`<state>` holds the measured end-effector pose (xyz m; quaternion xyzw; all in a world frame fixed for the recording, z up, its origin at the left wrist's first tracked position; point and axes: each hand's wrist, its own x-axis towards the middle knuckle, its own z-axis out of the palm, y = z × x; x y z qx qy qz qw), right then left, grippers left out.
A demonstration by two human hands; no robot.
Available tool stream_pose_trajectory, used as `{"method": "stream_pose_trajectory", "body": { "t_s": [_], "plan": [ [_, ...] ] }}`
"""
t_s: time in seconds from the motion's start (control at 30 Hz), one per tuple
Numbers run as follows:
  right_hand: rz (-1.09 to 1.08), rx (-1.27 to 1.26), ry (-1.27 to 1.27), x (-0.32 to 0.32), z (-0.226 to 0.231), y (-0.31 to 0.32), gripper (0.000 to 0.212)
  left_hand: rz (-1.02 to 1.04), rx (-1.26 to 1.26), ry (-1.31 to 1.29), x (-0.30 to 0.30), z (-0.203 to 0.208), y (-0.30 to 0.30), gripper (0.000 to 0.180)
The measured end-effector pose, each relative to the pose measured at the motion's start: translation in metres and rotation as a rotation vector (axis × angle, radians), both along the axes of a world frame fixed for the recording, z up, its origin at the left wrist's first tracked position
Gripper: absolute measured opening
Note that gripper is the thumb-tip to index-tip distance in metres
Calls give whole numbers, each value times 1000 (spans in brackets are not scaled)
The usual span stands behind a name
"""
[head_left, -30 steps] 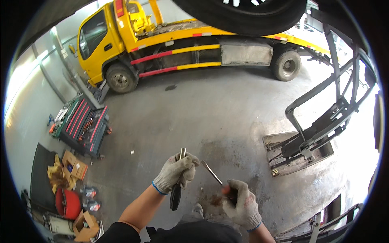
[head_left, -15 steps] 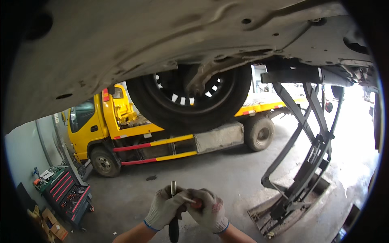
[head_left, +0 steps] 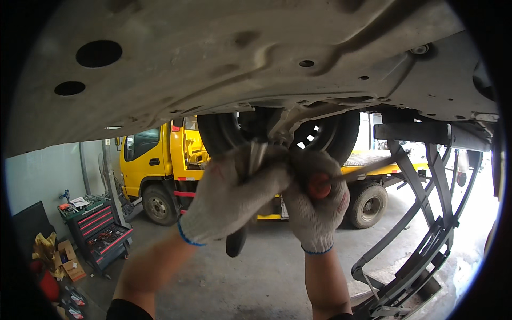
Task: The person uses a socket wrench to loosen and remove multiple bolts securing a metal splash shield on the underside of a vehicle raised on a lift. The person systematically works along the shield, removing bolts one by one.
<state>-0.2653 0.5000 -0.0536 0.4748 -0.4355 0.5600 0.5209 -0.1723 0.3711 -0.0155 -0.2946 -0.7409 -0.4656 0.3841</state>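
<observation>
Both my hands wear pale knit work gloves and are raised close together under the car's underbody [head_left: 213,80]. My left hand [head_left: 216,194] is wrapped round a black-handled tool [head_left: 236,242]. Its silver, socket-like end sticks up above the fingers, and the handle's lower end shows below the palm. In my right hand [head_left: 317,213] is a screwdriver [head_left: 320,185] with a red handle. Its thin shaft points right and slightly up, smeared by motion. The fingertips of both hands meet or overlap, and the tools' middles are hidden in the gloves.
Behind my hands hangs a car wheel [head_left: 341,130]. A scissor lift [head_left: 426,192] stands at the right. Farther back is a yellow flatbed truck [head_left: 144,157]. At the left are a tool cabinet [head_left: 98,226] with an open drawer and a cardboard box [head_left: 69,261].
Both hands have risen from low in the picture toward the underbody, carrying both tools. The screwdriver's shaft has swung to point right. The view has tilted up.
</observation>
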Motion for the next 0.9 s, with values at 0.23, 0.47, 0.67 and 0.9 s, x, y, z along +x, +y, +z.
{"method": "stream_pose_trajectory", "body": {
  "t_s": [0.23, 0.47, 0.67, 0.9],
  "plan": [
    [27, -128, 97, 0, 25, -16, 40, -42, 54, -231, 17, 46, 3, 26],
    [-229, -57, 205, 17, 26, 12, 45, -180, 163, -327, 10, 41, 10, 25],
    [-126, 56, -141, 29, -18, 27, 43, -582, 357, -362, -7, 29, 4, 12],
    [-157, 269, -258, 38, -53, 41, 40, -733, 464, -412, -16, 33, 8, 32]
  ]
}}
